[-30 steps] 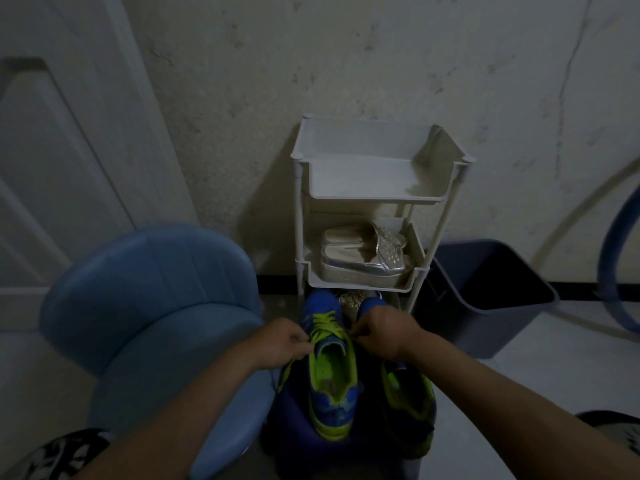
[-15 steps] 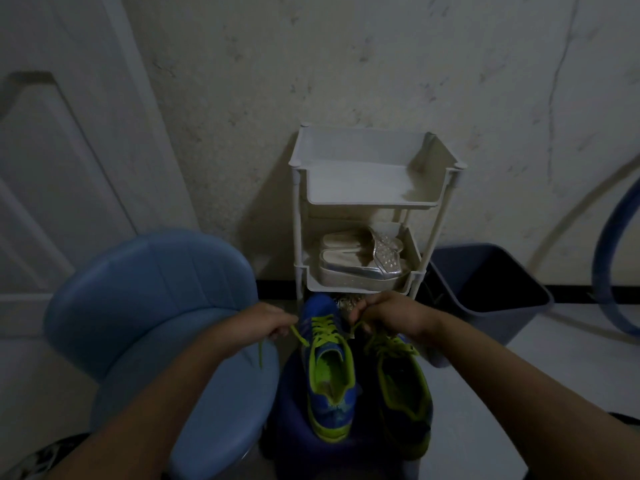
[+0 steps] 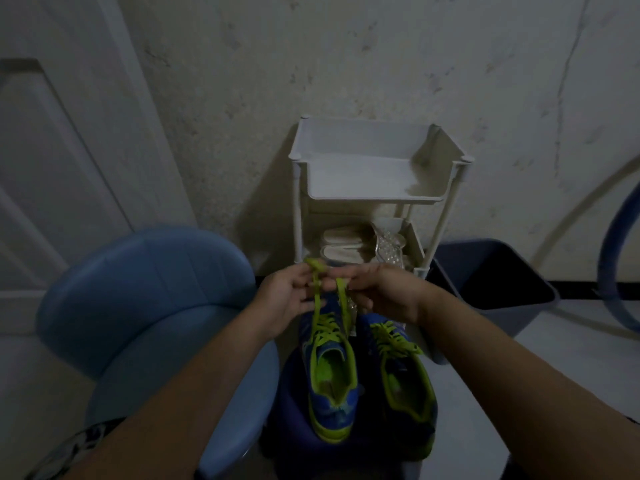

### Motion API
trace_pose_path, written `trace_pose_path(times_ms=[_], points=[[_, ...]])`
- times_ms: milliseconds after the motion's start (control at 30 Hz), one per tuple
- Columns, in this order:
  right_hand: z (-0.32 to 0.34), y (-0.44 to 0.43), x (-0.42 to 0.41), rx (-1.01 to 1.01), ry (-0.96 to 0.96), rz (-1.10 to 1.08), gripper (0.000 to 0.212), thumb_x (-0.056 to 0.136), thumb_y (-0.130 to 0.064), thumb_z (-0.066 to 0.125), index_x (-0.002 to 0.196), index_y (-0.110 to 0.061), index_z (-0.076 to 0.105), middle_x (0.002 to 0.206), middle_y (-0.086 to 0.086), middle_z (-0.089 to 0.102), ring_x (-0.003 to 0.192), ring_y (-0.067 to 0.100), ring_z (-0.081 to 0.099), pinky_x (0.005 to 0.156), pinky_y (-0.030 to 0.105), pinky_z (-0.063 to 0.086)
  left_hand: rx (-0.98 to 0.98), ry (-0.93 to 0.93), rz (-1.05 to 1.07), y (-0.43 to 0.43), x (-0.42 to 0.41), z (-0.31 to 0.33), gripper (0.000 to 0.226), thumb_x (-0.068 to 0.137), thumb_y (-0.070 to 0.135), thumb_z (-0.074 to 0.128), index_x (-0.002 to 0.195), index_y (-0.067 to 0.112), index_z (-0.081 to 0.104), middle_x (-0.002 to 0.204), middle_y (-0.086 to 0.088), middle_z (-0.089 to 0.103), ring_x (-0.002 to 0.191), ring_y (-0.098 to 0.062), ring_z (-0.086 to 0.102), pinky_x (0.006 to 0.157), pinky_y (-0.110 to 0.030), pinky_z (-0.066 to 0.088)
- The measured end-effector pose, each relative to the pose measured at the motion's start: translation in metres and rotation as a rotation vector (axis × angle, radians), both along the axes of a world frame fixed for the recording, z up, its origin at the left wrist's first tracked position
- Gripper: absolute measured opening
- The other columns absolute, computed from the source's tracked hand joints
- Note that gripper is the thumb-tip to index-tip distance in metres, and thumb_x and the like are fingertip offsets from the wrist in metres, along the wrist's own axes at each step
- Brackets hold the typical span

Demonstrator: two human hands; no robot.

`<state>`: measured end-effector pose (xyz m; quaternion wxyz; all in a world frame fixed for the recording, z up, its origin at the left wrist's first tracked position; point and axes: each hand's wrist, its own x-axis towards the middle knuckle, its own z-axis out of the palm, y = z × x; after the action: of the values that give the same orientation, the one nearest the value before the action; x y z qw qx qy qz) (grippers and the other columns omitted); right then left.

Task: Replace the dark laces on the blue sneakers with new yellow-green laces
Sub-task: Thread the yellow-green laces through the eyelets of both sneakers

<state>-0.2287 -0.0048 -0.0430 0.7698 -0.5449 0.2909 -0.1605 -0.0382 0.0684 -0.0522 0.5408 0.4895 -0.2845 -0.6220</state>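
Two blue sneakers with yellow-green trim stand side by side on a dark blue stool (image 3: 294, 431), toes away from me. The left sneaker (image 3: 330, 372) carries a yellow-green lace (image 3: 317, 296) whose two ends rise from its eyelets. My left hand (image 3: 289, 299) pinches one end, which loops over its fingers. My right hand (image 3: 384, 292) pinches the other end just beside it. Both hands hover above the left sneaker's toe. The right sneaker (image 3: 405, 372) is also laced in yellow-green and lies untouched.
A blue round chair (image 3: 149, 306) stands at my left, touching the stool. A white tiered rack (image 3: 374, 174) with pale sandals (image 3: 349, 247) on its lower shelf stands against the wall ahead. A dark bin (image 3: 491, 275) sits at the right, a blue hoop (image 3: 616, 265) beyond it.
Both hands have risen and drawn together, pulling the lace ends up above the left sneaker. A second ago they were low at the eyelets.
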Motion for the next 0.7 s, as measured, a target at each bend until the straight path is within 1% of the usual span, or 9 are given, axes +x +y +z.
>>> trace_pose_path(times_ms=[100,200,267,300,367,433,533,633,700], points=[[0.006,-0.003,0.005,-0.172,0.026,-0.070,0.036,0.088,0.007,0.057,0.121,-0.005,0.067,0.109,0.015,0.072,0.044,0.008,0.045,0.042,0.018,0.037,-0.010,-0.257,0.027,-0.013,-0.005,0.003,0.040,0.094,-0.003,0.041,0.103,0.024,0.070,0.111,-0.008,0.070,0.093,-0.020,0.067,0.070,-0.035,0.057],[0.005,-0.006,0.009,-0.402,0.171,-0.186,0.018,0.087,-0.010,0.071,0.104,-0.008,0.076,0.085,0.007,0.075,0.045,0.008,0.046,0.041,0.020,0.033,-0.033,-0.516,-0.003,-0.020,-0.010,0.000,0.028,0.098,0.009,0.049,0.108,0.024,0.070,0.094,-0.002,0.073,0.068,-0.011,0.065,0.050,-0.024,0.045],[0.005,-0.008,0.011,-0.509,0.195,-0.256,0.012,0.091,-0.017,0.068,0.093,-0.010,0.078,0.070,0.002,0.071,0.047,0.010,0.044,0.046,0.022,0.036,-0.042,-0.623,-0.027,-0.023,-0.014,-0.001,0.026,0.099,0.009,0.048,0.112,0.019,0.068,0.090,-0.002,0.072,0.049,-0.010,0.058,0.043,-0.020,0.038],[0.006,-0.009,0.012,-0.581,0.201,-0.284,0.013,0.093,-0.017,0.067,0.089,-0.013,0.078,0.066,-0.001,0.070,0.051,0.010,0.049,0.051,0.024,0.042,-0.051,-0.670,-0.040,-0.024,-0.016,-0.002,0.024,0.098,0.008,0.050,0.112,0.016,0.067,0.090,-0.002,0.072,0.044,-0.010,0.054,0.041,-0.019,0.037],[0.007,-0.009,0.013,-0.740,0.200,-0.317,0.016,0.093,-0.015,0.066,0.083,-0.016,0.078,0.071,-0.003,0.070,0.063,0.007,0.058,0.064,0.027,0.048,-0.055,-0.744,-0.067,-0.027,-0.020,-0.003,0.020,0.097,0.009,0.052,0.113,0.011,0.064,0.080,-0.001,0.069,0.038,-0.009,0.047,0.039,-0.019,0.037],[0.007,-0.009,0.015,-0.847,0.173,-0.323,0.016,0.091,-0.015,0.068,0.081,-0.023,0.077,0.080,-0.007,0.065,0.074,0.005,0.061,0.068,0.024,0.051,-0.048,-0.732,-0.096,-0.028,-0.023,0.000,0.023,0.096,0.004,0.052,0.119,0.009,0.056,0.074,-0.002,0.062,0.037,-0.009,0.046,0.037,-0.021,0.036],[-0.002,-0.011,0.017,-0.928,0.184,-0.333,0.012,0.089,-0.018,0.071,0.092,-0.026,0.079,0.103,-0.008,0.067,0.097,0.007,0.064,0.083,0.027,0.053,-0.128,-0.585,-0.209,-0.028,-0.027,0.006,0.043,0.091,-0.007,0.052,0.129,0.014,0.048,0.090,-0.016,0.063,0.041,-0.012,0.049,0.037,-0.023,0.038],[-0.011,-0.008,0.017,-0.894,0.171,-0.333,0.016,0.091,-0.015,0.068,0.093,-0.027,0.079,0.090,-0.011,0.073,0.086,0.008,0.069,0.079,0.029,0.054,-0.103,-0.576,-0.201,-0.031,-0.025,0.001,0.058,0.089,-0.009,0.053,0.133,0.027,0.039,0.083,-0.011,0.063,0.047,-0.014,0.052,0.039,-0.022,0.040],[-0.014,-0.006,0.019,-0.884,0.250,-0.323,0.017,0.094,-0.019,0.064,0.097,-0.027,0.078,0.090,-0.007,0.075,0.082,0.011,0.070,0.075,0.030,0.055,-0.079,-0.601,-0.217,-0.032,-0.023,-0.003,0.075,0.086,-0.011,0.053,0.148,0.025,0.029,0.073,-0.010,0.059,0.043,-0.014,0.053,0.040,-0.022,0.040]])
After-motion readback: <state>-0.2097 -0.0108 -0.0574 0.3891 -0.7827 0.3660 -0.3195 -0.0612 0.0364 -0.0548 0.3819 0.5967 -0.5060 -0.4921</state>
